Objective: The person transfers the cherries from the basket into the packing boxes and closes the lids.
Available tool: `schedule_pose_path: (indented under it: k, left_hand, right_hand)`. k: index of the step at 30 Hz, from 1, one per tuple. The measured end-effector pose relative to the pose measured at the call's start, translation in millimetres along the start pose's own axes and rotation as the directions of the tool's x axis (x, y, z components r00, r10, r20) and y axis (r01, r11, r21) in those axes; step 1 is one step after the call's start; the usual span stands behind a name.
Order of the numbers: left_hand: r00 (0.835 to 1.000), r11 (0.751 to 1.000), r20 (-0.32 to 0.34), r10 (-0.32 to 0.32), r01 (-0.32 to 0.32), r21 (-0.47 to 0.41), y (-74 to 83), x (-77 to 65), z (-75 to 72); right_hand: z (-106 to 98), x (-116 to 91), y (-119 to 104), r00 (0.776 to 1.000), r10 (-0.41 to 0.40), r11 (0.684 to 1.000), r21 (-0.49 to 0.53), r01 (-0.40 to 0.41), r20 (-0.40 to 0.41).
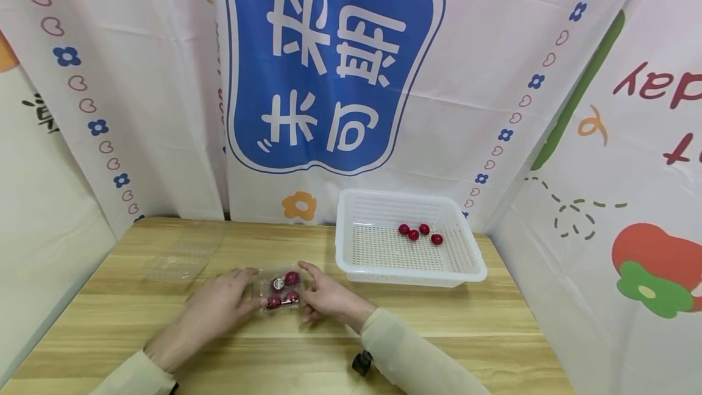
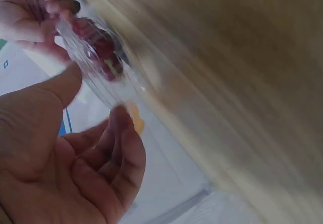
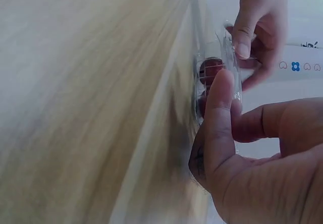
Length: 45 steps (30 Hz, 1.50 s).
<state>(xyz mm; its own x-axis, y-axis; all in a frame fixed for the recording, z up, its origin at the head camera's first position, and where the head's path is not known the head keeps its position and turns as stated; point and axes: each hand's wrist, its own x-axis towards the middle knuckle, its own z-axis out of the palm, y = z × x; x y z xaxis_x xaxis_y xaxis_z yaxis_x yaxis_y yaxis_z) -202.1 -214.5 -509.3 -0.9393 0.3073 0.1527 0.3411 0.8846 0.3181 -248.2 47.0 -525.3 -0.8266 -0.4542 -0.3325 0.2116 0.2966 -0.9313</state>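
In the head view, a small clear plastic box (image 1: 265,288) with several dark red round fruits (image 1: 292,277) inside lies low over the table between both hands. A round pale sticker (image 1: 278,283) shows on its top. My left hand (image 1: 222,297) holds the box's left end, thumb and fingertips at its edges; the left wrist view is blurred there. At the right end, my right hand (image 1: 331,296) grips the box. The right wrist view shows the right thumb (image 3: 220,100) along the box's side, with a curled finger against it.
A white perforated basket (image 1: 408,278) stands at the table's back right with several red round fruits (image 1: 414,234) in it. Another clear plastic container (image 1: 183,255) lies at the back left. By the right sleeve is a small black object (image 1: 362,362). Printed cloth hangs behind the table (image 1: 466,334).
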Motion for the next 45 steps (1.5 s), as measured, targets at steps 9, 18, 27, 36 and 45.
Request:
schedule_pose_path:
  k: [9, 18, 27, 36, 45]
  left_hand:
    - [0.981, 0.929, 0.190, -0.031, 0.098, -0.358, -12.0, -3.1, 4.6]
    - [0.928, 0.696, 0.372, -0.019, 0.280, -0.662, -27.3, 1.7, 3.3]
    - [0.914, 0.620, 0.388, -0.117, 0.372, -0.691, -19.5, 6.2, 2.4]
    - [0.915, 0.619, 0.383, -0.130, 0.377, -0.689, -19.5, 9.5, 5.2]
    - [0.921, 0.676, 0.364, -0.142, 0.359, -0.644, -19.8, 9.7, 3.7]
  right_hand:
    - [2.7, -4.1, -2.9, 1.000, -0.004, 1.000, 0.017, 0.004, 0.012]
    - [4.1, -4.8, -3.3, 1.000, 0.006, 1.000, 0.026, -0.006, -0.004]
    - [6.1, -4.3, -6.6, 1.000, -0.009, 1.000, -0.007, 0.009, -0.006]
    - [5.7, -3.2, -6.7, 1.000, -0.005, 1.000, -0.010, 0.005, -0.001]
    - [2.9, -4.3, -6.6, 1.000, -0.004, 1.000, -0.010, 0.004, 0.026]
